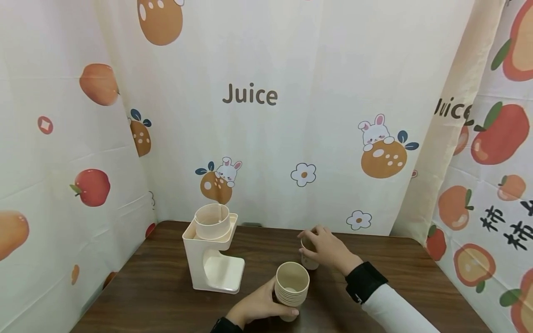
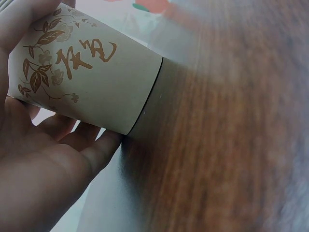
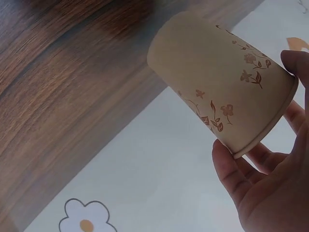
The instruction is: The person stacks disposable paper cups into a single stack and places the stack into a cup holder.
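A nested stack of cream paper cups [image 1: 292,282] stands upright near the front of the table, and my left hand [image 1: 262,300] grips it around the side. In the left wrist view, the lowest paper cup [image 2: 96,72] shows brown leaf prints and characters, its base at or just over the wood. Farther back and to the right, my right hand [image 1: 329,249] holds a single paper cup [image 1: 309,262] by its rim from above. The right wrist view shows fingertips and thumb at the rim of this flower-printed paper cup [image 3: 222,87].
A cream stand [image 1: 195,261] with a round holder [image 1: 212,222] on top and a flat base is to the left of the cups. The dark wood table [image 1: 145,277] ends at a fruit-printed curtain [image 1: 266,138] behind and on both sides.
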The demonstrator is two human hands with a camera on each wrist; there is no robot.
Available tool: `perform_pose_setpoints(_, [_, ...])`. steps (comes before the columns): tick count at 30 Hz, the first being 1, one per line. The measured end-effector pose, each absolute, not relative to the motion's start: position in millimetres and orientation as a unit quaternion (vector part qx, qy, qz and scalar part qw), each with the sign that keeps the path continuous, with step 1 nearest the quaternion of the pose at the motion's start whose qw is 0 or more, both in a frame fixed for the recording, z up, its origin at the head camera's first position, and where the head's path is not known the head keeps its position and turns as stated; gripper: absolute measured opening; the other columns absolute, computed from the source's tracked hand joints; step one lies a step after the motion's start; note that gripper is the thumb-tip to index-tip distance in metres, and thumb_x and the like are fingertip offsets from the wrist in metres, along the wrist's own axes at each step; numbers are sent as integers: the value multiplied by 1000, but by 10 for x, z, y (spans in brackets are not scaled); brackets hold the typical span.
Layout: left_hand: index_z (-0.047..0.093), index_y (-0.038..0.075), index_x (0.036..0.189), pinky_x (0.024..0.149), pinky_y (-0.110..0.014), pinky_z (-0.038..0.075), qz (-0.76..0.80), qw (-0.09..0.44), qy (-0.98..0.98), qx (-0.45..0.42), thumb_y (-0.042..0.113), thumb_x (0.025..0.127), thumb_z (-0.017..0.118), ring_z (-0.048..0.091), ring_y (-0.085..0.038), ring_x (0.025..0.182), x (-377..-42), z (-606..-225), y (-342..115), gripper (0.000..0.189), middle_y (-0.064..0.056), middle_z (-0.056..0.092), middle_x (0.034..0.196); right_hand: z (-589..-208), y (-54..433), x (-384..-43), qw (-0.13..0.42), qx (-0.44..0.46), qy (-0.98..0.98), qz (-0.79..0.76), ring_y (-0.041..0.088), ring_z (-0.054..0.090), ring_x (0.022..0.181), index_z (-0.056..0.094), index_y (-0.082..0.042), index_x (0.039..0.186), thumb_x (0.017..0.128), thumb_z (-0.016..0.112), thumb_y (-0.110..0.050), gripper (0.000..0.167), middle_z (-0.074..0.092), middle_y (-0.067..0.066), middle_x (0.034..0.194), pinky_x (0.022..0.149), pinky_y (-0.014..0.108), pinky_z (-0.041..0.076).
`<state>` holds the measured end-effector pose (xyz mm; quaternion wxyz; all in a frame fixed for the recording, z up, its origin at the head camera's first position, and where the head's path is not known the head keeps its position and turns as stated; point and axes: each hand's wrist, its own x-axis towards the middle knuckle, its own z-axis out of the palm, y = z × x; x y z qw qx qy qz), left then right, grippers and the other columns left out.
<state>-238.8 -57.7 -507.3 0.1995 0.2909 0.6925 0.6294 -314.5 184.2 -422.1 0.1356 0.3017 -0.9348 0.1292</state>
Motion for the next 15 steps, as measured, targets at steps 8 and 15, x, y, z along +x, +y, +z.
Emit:
perform_pose_setpoints(8, [38, 22, 149, 107, -50, 32, 636, 195, 683, 302, 16, 84, 82, 51, -18, 126, -2395, -5091, -567, 78, 2, 57, 134, -4112, 1845, -3022, 151, 320, -924, 145, 28, 56, 99, 67, -23, 120, 93, 73, -29, 29, 60, 10, 113, 76, 45, 53])
perform_pose_setpoints(15, [38, 22, 148, 106, -48, 33, 638, 194, 682, 300, 16, 84, 82, 51, -18, 125, -2392, -5087, -564, 78, 2, 57, 132, -3930, 1859, -2903, 167, 324, -919, 150, 28, 58, 107, 68, -27, 123, 94, 71, -30, 29, 61, 6, 118, 83, 46, 52])
